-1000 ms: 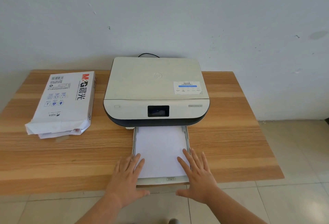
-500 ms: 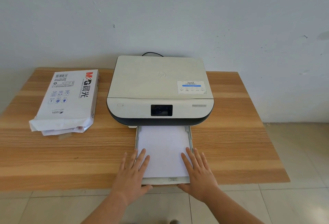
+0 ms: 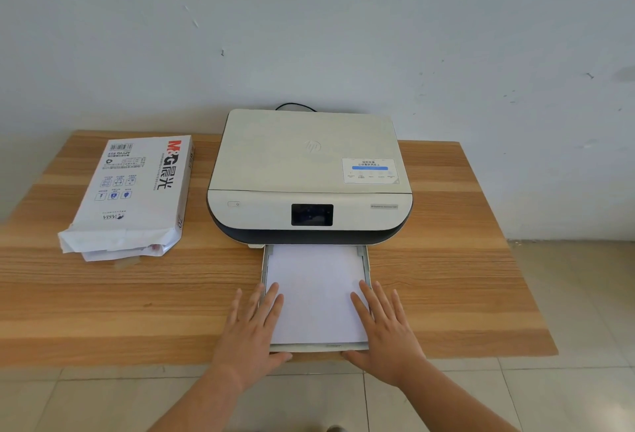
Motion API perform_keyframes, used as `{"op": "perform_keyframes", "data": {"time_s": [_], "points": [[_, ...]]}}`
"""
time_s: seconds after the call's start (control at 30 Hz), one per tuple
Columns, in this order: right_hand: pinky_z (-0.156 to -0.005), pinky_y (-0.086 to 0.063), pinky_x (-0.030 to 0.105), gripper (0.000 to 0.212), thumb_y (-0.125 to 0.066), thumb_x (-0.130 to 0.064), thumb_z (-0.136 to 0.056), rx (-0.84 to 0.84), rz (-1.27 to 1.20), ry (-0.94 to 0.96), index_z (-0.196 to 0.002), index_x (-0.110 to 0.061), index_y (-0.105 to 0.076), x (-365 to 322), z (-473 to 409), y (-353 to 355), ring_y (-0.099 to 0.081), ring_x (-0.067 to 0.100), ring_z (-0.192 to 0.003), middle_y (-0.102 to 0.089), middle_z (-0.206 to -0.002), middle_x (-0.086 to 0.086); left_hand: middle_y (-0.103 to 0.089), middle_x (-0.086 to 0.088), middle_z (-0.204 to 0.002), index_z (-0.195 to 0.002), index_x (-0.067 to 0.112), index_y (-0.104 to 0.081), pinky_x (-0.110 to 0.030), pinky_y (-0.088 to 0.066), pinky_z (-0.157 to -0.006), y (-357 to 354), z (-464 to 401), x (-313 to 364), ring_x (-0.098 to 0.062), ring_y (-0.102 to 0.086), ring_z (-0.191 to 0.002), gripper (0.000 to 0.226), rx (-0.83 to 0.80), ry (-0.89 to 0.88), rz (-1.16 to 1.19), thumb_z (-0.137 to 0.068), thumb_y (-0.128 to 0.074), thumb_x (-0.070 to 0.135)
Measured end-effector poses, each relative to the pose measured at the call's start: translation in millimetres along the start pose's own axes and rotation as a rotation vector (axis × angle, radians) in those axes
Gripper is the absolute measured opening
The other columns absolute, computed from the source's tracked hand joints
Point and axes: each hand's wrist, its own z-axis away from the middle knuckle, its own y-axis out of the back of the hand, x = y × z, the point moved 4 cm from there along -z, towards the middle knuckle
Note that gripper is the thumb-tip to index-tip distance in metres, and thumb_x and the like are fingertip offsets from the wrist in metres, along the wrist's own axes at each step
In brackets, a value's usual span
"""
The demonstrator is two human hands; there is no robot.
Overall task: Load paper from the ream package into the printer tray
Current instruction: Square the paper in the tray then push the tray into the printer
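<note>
Printer [image 3: 309, 174]: set at the middle back of the wooden table [image 3: 446, 277], lid shut; its rear edge hides where the black cable [image 3: 295, 107] runs.
Tray [image 3: 367, 261]: pulled out from under the printer's front towards the table's near edge; its inner end is hidden beneath the dark front of the printer, and most of its floor is covered.
Paper [image 3: 316, 294]: a white stack is seen lying flat in the tray, between the side rails; how thick the stack is cannot be told from above.
Left hand [image 3: 252, 332]: laid flat with fingers spread and straight, gripping nothing; the fingers rest over the tray's left rail and the paper's left edge, the thumb is placed along the tray's front lip. The rail beneath is hidden.
Right hand [image 3: 385, 328]: likewise flat and spread, nothing held; fingers lie over the right rail and paper edge, thumb at the front lip.
Forearms: cut off by the bottom of the frame.
Ream package [image 3: 137, 191]: lying flat on the table's left part, well apart from the printer, its near end torn open and crumpled; the sheets inside are barely seen, and its small print is too fine to read.
Label [image 3: 370, 170]: on the lid's right; the text cannot be made out.
</note>
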Motion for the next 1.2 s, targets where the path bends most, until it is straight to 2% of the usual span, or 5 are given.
{"op": "perform_keyframes", "data": {"time_s": [0.2, 0.4, 0.77, 0.93, 1.2], "points": [[-0.11, -0.014, 0.054, 0.099, -0.043, -0.078, -0.073, 0.001, 0.02, 0.014, -0.149, -0.017, -0.031, 4.3, -3.7, 5.2, -0.011, 0.031, -0.146, -0.022, -0.158, 0.009, -0.033, -0.009, -0.151, -0.137, 0.01, -0.044, -0.061, -0.016, -0.11, 9.0, -1.8, -1.6, -0.03, -0.025, -0.14, 0.097, 0.059, 0.016, 0.01, -0.065, -0.041, 0.076], [-0.111, -0.012, 0.053, 0.102, -0.045, -0.079, -0.07, 0.007, 0.034, 0.013, -0.149, -0.017, -0.029, 6.2, -11.6, 9.0, -0.01, 0.034, -0.145, -0.021, -0.158, 0.009, -0.03, -0.008, -0.153, -0.138, 0.012, -0.045, -0.062, -0.016, -0.11, 11.2, -7.8, -4.1, -0.03, -0.024, -0.141, 0.098, 0.059, 0.036, 0.005, -0.064, -0.043, 0.076], [-0.112, -0.01, 0.055, 0.108, -0.047, -0.082, -0.066, 0.038, 0.04, -0.04, -0.152, -0.023, -0.018, 11.0, -28.3, 16.5, -0.006, 0.032, -0.147, -0.013, -0.16, 0.007, -0.018, -0.008, -0.157, -0.146, 0.016, -0.024, -0.062, -0.01, -0.112, 14.8, -21.3, -12.8, -0.031, -0.014, -0.144, 0.11, 0.066, 0.101, 0.018, -0.061, -0.052, 0.08], [-0.111, -0.011, 0.055, 0.107, -0.043, -0.081, -0.066, 0.043, 0.044, -0.056, -0.152, -0.023, -0.018, 13.4, -33.6, 18.1, -0.006, 0.033, -0.147, -0.011, -0.16, 0.008, -0.018, -0.008, -0.157, -0.146, 0.016, -0.027, -0.062, -0.01, -0.112, 19.2, -28.8, -13.9, -0.03, -0.013, -0.144, 0.112, 0.074, 0.106, 0.004, -0.059, -0.057, 0.079], [-0.112, -0.008, 0.056, 0.11, -0.044, -0.082, -0.067, 0.041, 0.037, -0.081, -0.153, -0.023, -0.009, 17.3, -42.0, 19.1, -0.003, 0.033, -0.147, -0.006, -0.161, 0.008, -0.017, -0.008, -0.157, -0.146, 0.017, -0.029, -0.06, -0.01, -0.112, 23.8, -38.6, -15.8, -0.029, -0.012, -0.144, 0.112, 0.092, 0.104, 0.007, -0.057, -0.06, 0.079]]}}
